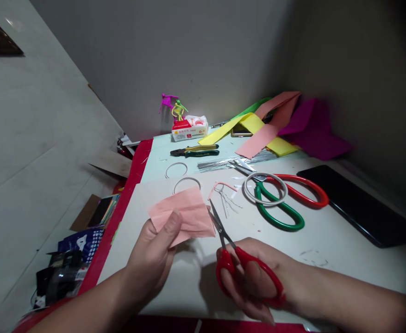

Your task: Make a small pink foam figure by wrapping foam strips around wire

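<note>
A piece of pink crepe paper (192, 217) is pinched between the thumb and fingers of my left hand (157, 249), held above the white table. My right hand (254, 282) has its fingers through the handles of small red scissors (223, 233), whose blades are slightly parted at the right edge of the paper. Just behind the blades lies a twisted wire figure (225, 194) with one part wrapped in pink. Two thin wire rings, one (176, 170) behind the other (186, 180), rest beyond the paper.
Large scissors with red and green handles (279, 224) lie under a white ring (247, 192), beside a black phone (359, 203). Farther back are pliers (203, 150), straight wires (216, 164), a tissue box (190, 129), small figures (178, 110) and yellow, pink and purple paper strips (220, 132).
</note>
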`<control>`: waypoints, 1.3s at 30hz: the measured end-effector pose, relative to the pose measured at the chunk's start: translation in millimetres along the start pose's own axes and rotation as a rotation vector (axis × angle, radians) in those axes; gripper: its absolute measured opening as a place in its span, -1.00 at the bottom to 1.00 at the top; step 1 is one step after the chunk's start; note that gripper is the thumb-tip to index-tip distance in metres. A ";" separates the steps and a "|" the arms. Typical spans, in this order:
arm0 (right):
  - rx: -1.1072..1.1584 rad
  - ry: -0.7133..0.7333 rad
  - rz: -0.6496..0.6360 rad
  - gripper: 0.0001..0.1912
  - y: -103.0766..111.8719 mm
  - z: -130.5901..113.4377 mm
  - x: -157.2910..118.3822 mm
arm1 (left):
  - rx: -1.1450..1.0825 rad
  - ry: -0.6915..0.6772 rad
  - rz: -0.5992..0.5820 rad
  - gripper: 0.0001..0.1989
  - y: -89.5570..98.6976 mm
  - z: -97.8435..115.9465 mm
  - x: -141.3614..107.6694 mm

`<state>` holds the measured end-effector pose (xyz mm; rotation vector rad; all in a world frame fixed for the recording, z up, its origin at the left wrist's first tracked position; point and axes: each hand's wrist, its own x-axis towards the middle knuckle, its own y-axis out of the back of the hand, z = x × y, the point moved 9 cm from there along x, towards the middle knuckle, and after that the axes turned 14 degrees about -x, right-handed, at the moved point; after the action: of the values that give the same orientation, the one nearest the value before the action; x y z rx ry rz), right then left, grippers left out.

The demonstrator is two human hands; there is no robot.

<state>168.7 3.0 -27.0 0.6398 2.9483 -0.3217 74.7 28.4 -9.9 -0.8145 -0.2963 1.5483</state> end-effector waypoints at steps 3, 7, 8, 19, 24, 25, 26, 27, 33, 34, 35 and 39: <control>0.044 -0.018 -0.044 -0.46 -2.2 0.5 -2.4 | 0.001 0.015 -0.013 -0.69 0.0 -0.2 0.8; 0.029 0.034 -0.029 -0.41 0.8 -5.9 -5.8 | -0.023 0.002 -0.016 -0.67 3.7 2.0 2.6; 0.026 0.039 -0.030 -0.40 1.1 -7.0 -6.6 | -0.025 -0.011 -0.005 -0.68 5.6 3.6 3.0; 0.038 -0.044 -0.080 -0.45 -2.7 -2.2 -8.4 | -0.048 -0.023 0.009 -0.66 13.5 11.4 7.2; 0.013 -0.041 -0.071 -0.50 -1.7 -6.1 -6.3 | -0.020 -0.030 0.015 -0.66 12.6 10.5 8.8; 0.016 -0.039 -0.071 -0.50 -1.6 -5.6 -5.8 | -0.013 -0.031 0.012 -0.67 11.2 10.2 8.2; 0.017 -0.040 -0.078 -0.51 -2.0 -4.3 -5.5 | -0.007 -0.029 0.005 -0.68 9.2 9.4 7.5; 0.018 -0.042 -0.088 -0.51 -2.8 -2.8 -5.3 | 0.000 -0.018 -0.003 -0.68 7.1 7.8 6.5; 0.032 0.018 -0.089 -0.54 -3.3 -3.6 -2.9 | 0.014 0.064 -0.047 -0.71 -2.9 -4.1 -0.8; 0.020 0.041 -0.086 -0.52 -3.4 -6.1 -2.2 | 0.012 0.068 -0.053 -0.72 -3.8 -5.1 -1.5; 0.008 0.062 -0.082 -0.50 -3.3 -8.7 -1.5 | 0.012 0.069 -0.058 -0.73 -4.4 -5.8 -1.9; 0.008 0.100 -0.086 -0.40 -4.7 -13.3 -0.1 | 0.050 0.040 -0.072 -0.76 -5.5 -4.6 -1.3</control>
<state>166.0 1.8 -13.3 0.5467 3.0781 -0.3184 81.8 26.8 -9.3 -0.7865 -0.2538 1.4646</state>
